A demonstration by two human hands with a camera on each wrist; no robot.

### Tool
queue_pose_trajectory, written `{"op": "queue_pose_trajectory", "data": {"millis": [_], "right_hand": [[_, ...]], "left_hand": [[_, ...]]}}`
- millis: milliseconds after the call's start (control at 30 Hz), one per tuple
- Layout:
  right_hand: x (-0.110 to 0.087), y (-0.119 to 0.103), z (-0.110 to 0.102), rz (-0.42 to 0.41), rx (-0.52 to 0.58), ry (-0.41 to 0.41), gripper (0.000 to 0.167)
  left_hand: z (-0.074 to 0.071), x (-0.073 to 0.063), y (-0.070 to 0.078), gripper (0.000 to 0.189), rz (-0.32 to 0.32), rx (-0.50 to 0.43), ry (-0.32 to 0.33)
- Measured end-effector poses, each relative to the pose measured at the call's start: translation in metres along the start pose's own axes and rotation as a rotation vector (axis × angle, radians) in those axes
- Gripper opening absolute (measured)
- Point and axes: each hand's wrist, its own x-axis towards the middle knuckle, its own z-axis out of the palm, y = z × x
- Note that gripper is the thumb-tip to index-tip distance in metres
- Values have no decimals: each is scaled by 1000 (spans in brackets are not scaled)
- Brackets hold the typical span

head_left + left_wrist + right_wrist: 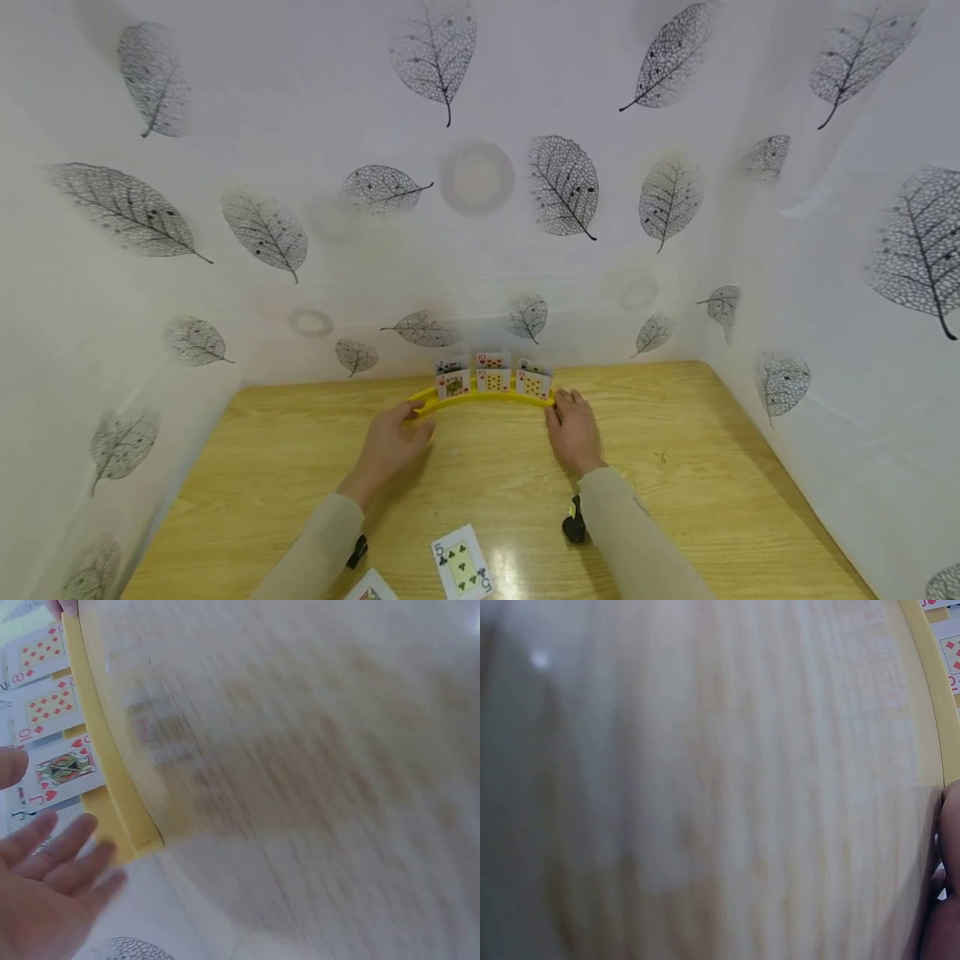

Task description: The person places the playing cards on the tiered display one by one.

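A curved yellow playing card holder (480, 395) stands at the back of the wooden table. It carries two rows of upright cards; in front are a jack of hearts (66, 766), a ten of diamonds (51, 709) and an eight of diamonds (41, 654). My left hand (393, 442) is at the holder's left end, and in the left wrist view its fingers (71, 851) are spread and loosely extended. At the opposite end, my right hand (576, 429) grips the holder's tip between thumb and fingers. Only part of that hand shows in the right wrist view.
A loose five of clubs (462, 562) lies face up near the table's front, beside another card (371, 587) cut off by the frame. Black wrist devices (574, 525) hang under both sleeves. Leaf-printed white sheeting (480, 275) surrounds the table's back and sides.
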Motion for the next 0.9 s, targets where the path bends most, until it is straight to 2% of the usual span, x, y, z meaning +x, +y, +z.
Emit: {"op": "queue_pose_trajectory", "data": {"millis": [167,367,533,767,900], "right_hand": [[-1,1,-1,9,-3,-6,54],[1,2,1,14,-14,-6,56],[1,2,3,6,-10,-4,56],[2,2,2,-9,1,4,56],[2,4,2,-14,1,-2,56]], "left_hand": [[-6,-15,-5,61,9,140,-65],[-15,-33,-12,73,24,239,-69],[-28,-55,-15,83,10,309,-96],[-40,-90,-24,88,10,327,-117],[-43,-113,-30,91,-22,305,-156]]}}
